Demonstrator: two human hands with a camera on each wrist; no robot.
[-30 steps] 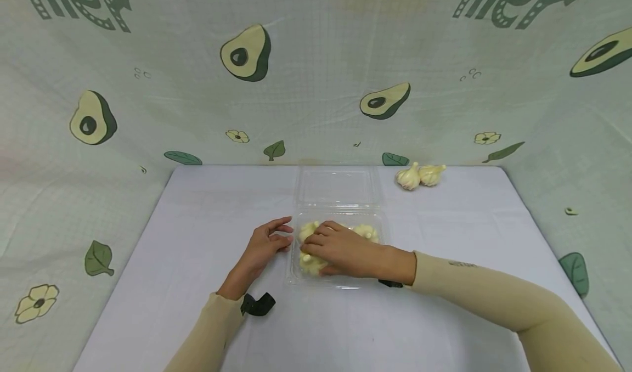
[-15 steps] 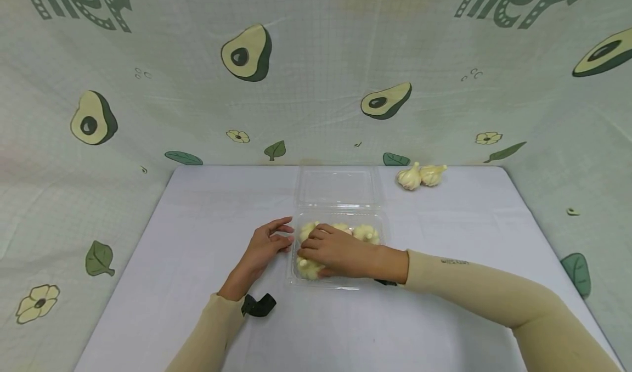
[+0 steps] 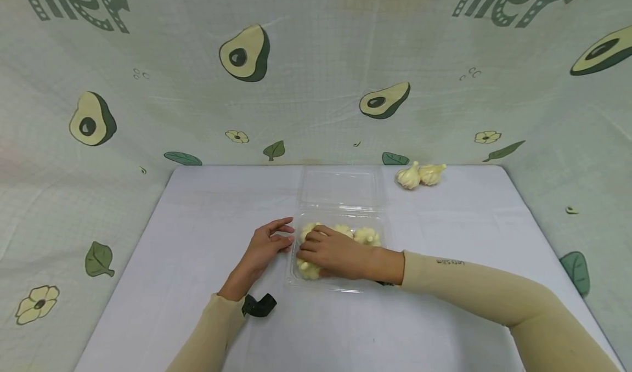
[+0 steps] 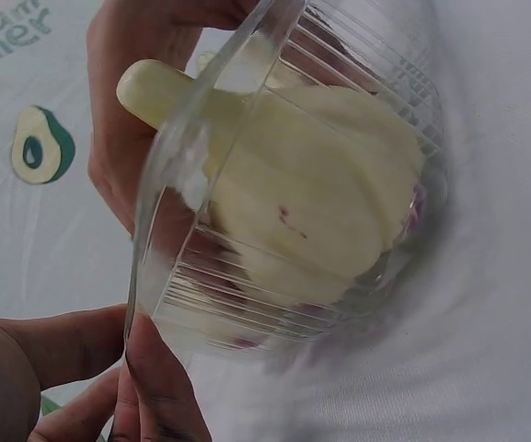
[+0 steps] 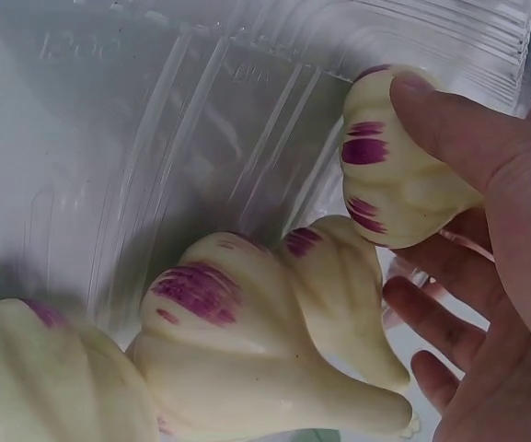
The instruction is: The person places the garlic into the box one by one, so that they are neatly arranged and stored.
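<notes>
A clear plastic clamshell box [image 3: 323,288] stands mid-table with its lid [image 3: 342,190] folded back away from me. My left hand [image 3: 265,246] pinches the box's left rim between thumb and fingers, as the left wrist view shows. Inside the box, my right hand [image 3: 338,254] holds a garlic bulb [image 5: 385,157] near the front left corner, thumb on one side and fingers partly hidden behind it. Other cream garlic bulbs [image 5: 228,322] with purple streaks lie along the back of the box, one garlic bulb [image 3: 367,236] at its back right.
Two more garlic bulbs [image 3: 407,178] sit side by side at the table's back edge, right of the lid. A white cloth [image 3: 207,207] covers the table. Patterned fabric [image 3: 316,75] hangs behind and at both sides. A black strap [image 3: 259,305] is at the left wrist.
My right hand has moved slightly left with its garlic bulb, uncovering more of the bulbs behind. The box and lid have shifted a little toward me. The left hand has stayed in place.
</notes>
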